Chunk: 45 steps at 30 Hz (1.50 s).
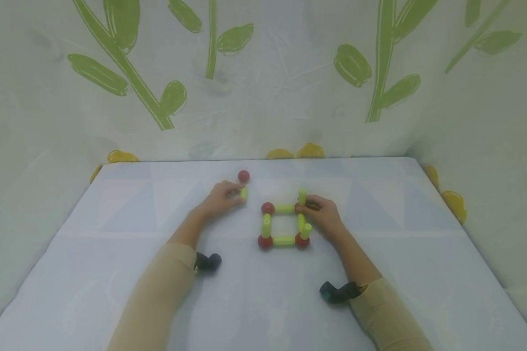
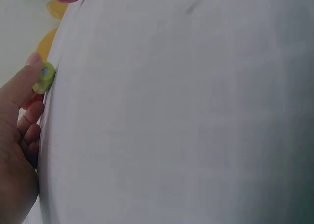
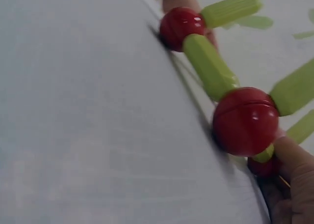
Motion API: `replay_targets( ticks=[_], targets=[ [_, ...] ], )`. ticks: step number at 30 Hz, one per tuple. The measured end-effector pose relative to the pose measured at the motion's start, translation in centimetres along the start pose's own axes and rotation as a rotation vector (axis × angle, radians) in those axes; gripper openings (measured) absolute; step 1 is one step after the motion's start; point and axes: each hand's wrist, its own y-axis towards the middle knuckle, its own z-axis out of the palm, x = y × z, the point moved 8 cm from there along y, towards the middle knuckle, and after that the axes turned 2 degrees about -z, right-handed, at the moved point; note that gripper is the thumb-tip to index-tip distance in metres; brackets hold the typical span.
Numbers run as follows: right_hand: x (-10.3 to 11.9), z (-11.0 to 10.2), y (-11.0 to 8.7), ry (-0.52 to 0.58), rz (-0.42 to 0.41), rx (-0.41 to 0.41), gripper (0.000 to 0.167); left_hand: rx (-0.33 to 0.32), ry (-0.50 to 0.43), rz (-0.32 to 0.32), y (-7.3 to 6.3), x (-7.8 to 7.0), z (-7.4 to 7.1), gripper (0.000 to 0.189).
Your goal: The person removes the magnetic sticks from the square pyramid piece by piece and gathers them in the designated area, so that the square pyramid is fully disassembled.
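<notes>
Frame of red balls and green rods (image 1: 283,241) lies square and flat on the bench (image 1: 127,312), between the two hands and closer to the bench's far edge than its near one. Left grip (image 1: 223,199) pinches a short green rod (image 1: 243,194) between thumb and fingers, clear of the frame; probably held by the sides so both ends stay free to join. Loose red ball (image 1: 243,176) sits just past that rod, near the far edge. Right grip (image 1: 324,215) pinches the far-right ball (image 1: 297,208), below its upright rod (image 1: 302,196); looks like that's to steady the corner. Near-right ball (image 1: 302,240) and near-left ball (image 1: 265,241) carry uprights too; far-left ball (image 1: 268,208) shows none. Laying the square flat likely gives the uprights a stable base. Hard to make out: whether the left rod touches the loose ball; fingers cover part of it in the left wrist view, and the red behind them is only a sliver. Near-left upright hides much of the left side rod from above. Right fingertips mask part of their ball; right wrist view crops that hand at the picture edge.
</notes>
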Motion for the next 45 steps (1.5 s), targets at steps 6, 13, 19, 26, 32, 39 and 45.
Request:
replay_targets(
  ticks=[6, 13, 19, 26, 32, 39, 45],
  targets=[
    [0.0, 0.0, 0.4, -0.061, -0.076, 0.099, 0.042, 0.012, 0.025, -0.063, -0.1, 0.3, 0.0, 0.055],
    [0.3, -0.1, 0.4, -0.069, -0.080, 0.087, 0.043, -0.006, -0.043, -0.077, -0.7, 0.2, -0.4, 0.066],
    [0.3, -0.6, 0.5, -0.090, -0.047, 0.027, 0.050, -0.100, -0.162, -0.061, -1.5, 0.2, -1.2, 0.060],
    [0.5, -1.0, 0.4, -0.103, -0.065, 0.025, 0.046, -0.140, -0.220, -0.040, -2.4, -0.3, -0.7, 0.054],
    [0.4, -0.9, 0.4, -0.107, -0.069, 0.026, 0.047, -0.159, -0.221, 0.039, -3.7, -2.2, 0.0, 0.050],
    [0.1, -0.7, 0.3, -0.099, -0.060, 0.018, 0.049, -0.054, -0.263, 0.211, -5.5, -4.8, 1.4, 0.060],
    [0.0, -0.5, 0.2, -0.092, -0.047, 0.022, 0.050, 0.103, -0.414, 0.380, -7.0, -7.1, 2.9, 0.052]
  ],
)
